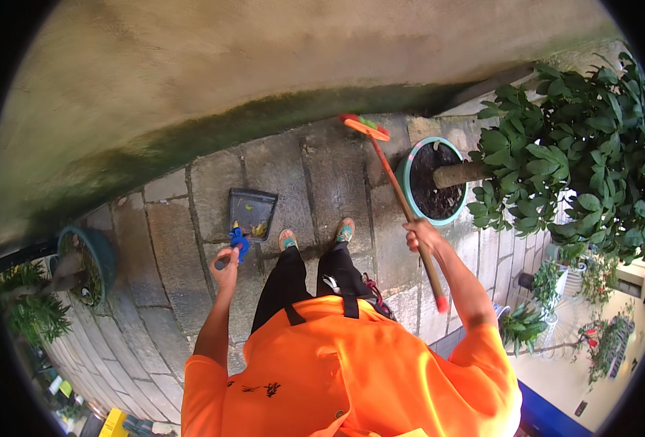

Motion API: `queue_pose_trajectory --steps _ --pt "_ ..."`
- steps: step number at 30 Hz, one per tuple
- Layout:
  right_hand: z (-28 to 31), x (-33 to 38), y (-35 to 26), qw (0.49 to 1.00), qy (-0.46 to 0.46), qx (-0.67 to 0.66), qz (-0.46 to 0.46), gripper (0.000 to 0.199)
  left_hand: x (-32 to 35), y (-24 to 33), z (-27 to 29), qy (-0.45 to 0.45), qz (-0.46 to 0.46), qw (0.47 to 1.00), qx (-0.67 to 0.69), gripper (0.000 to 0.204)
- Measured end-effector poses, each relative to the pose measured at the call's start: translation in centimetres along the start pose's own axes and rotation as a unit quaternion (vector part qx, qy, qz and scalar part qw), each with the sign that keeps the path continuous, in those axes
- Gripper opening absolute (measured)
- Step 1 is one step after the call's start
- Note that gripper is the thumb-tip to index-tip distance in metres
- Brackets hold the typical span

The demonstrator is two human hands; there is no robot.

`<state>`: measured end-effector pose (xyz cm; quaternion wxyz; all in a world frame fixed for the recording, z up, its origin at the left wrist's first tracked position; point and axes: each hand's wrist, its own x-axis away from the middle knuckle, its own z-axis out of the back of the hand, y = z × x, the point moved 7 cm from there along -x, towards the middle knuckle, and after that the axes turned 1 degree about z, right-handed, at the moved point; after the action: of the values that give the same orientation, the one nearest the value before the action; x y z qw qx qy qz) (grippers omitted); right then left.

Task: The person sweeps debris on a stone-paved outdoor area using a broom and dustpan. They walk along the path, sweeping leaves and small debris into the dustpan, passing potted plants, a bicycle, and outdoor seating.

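My left hand (225,265) is closed around the dark handle of a dustpan (252,199). Blue cloth or plastic (240,243) is wrapped round that handle just beyond my fingers. The black pan lies on the paving ahead of my left foot, with a few yellowish leaves (258,229) in it. My right hand (422,234) grips a broom (395,182) by its long reddish-brown stick, whose red end cap points back toward me. Its orange head with red and green bristles (367,128) is at the paving near the foot of the wall, apart from the dustpan.
A stained wall (264,51) with a dark mossy base runs across the far side. A turquoise pot (404,178) with a leafy tree (556,160) stands close to the broom at right. Another planter (104,266) is at left. Stone paving slabs (166,247) look damp.
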<state>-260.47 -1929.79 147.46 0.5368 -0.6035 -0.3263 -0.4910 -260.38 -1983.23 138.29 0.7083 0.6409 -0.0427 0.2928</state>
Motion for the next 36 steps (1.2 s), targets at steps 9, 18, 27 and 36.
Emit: queue_pose_trajectory --steps 9,18,27,36 --pt "0.1 5.9 16.8 0.985 -0.045 -0.116 -0.117 0.012 0.8 -0.6 3.3 0.028 0.061 0.998 0.004 0.020" --pt "4.7 6.5 12.7 0.996 0.068 -0.055 0.018 0.028 -0.2 0.0 0.5 -0.008 0.056 0.996 -0.063 0.018" --pt "10.1 -0.5 31.5 0.987 -0.044 0.095 0.120 0.032 1.7 3.3 -2.4 -0.052 0.033 0.993 -0.096 0.019" --pt "10.1 21.5 28.6 0.967 0.103 0.197 -0.124 0.029 3.1 2.4 -4.6 -0.024 0.001 0.997 -0.072 0.017"
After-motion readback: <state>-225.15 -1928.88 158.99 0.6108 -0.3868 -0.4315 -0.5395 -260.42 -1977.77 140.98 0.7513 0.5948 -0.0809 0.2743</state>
